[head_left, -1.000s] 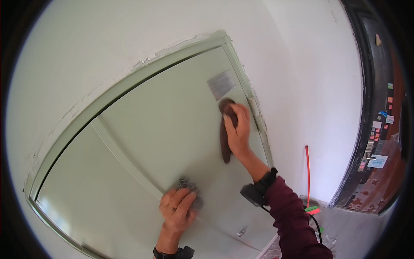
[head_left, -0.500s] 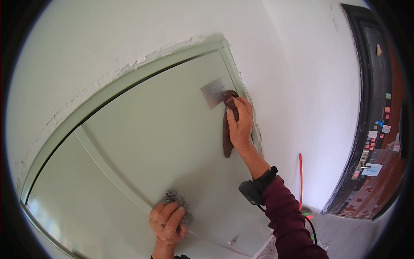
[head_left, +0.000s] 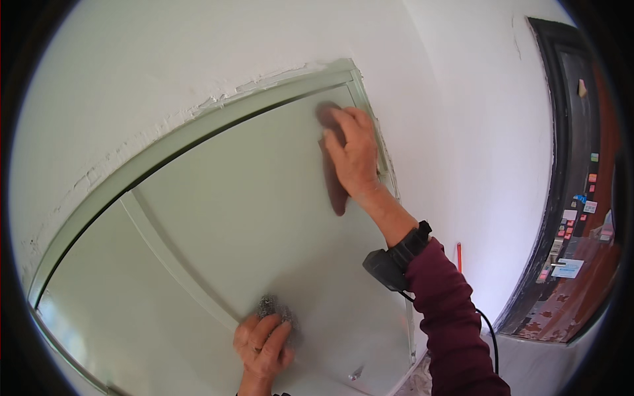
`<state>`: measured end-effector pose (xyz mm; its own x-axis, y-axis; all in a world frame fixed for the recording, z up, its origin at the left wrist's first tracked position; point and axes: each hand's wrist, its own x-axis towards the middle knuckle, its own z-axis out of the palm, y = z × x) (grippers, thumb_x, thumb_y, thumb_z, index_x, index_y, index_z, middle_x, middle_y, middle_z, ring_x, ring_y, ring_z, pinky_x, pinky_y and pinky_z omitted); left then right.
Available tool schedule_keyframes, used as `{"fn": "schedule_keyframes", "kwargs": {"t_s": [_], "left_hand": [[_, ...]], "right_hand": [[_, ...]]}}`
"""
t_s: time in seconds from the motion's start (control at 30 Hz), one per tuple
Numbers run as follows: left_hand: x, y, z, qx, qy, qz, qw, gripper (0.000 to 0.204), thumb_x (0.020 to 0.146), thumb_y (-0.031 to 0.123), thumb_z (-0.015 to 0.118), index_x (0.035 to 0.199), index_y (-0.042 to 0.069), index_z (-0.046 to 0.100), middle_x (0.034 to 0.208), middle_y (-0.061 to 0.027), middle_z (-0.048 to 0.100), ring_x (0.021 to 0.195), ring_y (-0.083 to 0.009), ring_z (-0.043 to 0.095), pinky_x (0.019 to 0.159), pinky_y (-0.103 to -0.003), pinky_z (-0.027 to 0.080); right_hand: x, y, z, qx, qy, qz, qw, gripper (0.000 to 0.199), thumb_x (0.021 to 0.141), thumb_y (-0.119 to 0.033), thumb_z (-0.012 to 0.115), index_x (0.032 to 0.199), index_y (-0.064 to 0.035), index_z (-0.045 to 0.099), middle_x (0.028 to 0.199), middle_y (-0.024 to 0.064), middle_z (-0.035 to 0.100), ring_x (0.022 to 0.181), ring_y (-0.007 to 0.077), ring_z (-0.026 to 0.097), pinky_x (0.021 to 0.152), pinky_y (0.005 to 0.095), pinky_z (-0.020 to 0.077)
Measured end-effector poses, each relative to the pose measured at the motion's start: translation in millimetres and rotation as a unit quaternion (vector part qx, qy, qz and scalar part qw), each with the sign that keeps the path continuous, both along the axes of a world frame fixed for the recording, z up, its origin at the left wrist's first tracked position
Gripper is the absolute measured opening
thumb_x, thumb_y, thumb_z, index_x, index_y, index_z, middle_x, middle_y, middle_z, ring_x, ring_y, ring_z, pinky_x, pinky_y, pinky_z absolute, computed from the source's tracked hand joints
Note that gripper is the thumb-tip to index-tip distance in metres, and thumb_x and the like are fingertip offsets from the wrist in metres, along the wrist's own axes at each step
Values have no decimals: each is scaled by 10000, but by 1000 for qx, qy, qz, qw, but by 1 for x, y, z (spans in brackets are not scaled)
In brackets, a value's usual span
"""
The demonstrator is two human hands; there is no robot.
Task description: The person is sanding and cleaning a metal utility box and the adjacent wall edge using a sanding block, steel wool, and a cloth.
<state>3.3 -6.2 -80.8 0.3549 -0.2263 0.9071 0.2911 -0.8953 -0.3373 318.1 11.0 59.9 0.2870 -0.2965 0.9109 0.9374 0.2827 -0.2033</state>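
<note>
My right hand (head_left: 354, 153) is closed around the dark brown handle (head_left: 334, 188) of a trowel near the upper right corner of a pale green door (head_left: 231, 204). The trowel is smeared by motion, and its thin blade cannot be made out. Lower down, my left hand (head_left: 263, 348) grips a ball of steel wool (head_left: 267, 305), its fingers curled over the grey strands. The wool is at the door's surface; whether it presses on it, I cannot tell.
A green frame (head_left: 294, 90) edges the door, with rough, broken plaster along the white wall (head_left: 456, 132). A red rod (head_left: 459, 256) stands by the wall behind my right sleeve. Farther right is a dark door (head_left: 573, 132) with several stickers. A black cable (head_left: 490, 327) hangs beside my arm.
My right hand has moved up and slightly left with the trowel, whose blade was plain to see before. My left hand has shifted slightly right and down with the steel wool.
</note>
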Motion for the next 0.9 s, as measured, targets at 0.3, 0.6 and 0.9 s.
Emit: {"fn": "schedule_keyframes", "kwargs": {"t_s": [0.3, 0.6, 0.9], "left_hand": [[-2, -1, -2, -7, 7, 0, 1000, 361, 562, 73, 577, 910, 150, 630, 917, -13, 612, 763, -232, 548, 627, -318, 453], [0, -2, -1, 7, 4, -3, 1000, 373, 555, 70, 571, 916, 141, 628, 941, -20, 610, 763, -231, 548, 617, -327, 456], [-3, -1, 0, 3, 13, -5, 1000, 378, 560, 48, 574, 922, 142, 627, 932, -21, 609, 766, -235, 551, 616, -326, 457]], "right_hand": [[-2, -26, -8, -116, 50, -20, 992, 265, 838, -151, 570, 1068, -23, 600, 1095, 148, 548, 1037, 306, 539, 846, 367, 448], [-7, -38, -20, -167, -10, -49, 985, 280, 719, -57, 657, 988, -131, 638, 1032, 80, 548, 1003, 283, 540, 765, 387, 479], [25, -37, -1, -85, 58, -38, 994, 261, 791, -122, 599, 1049, -89, 620, 1056, 85, 570, 981, 286, 569, 811, 382, 465]]}}
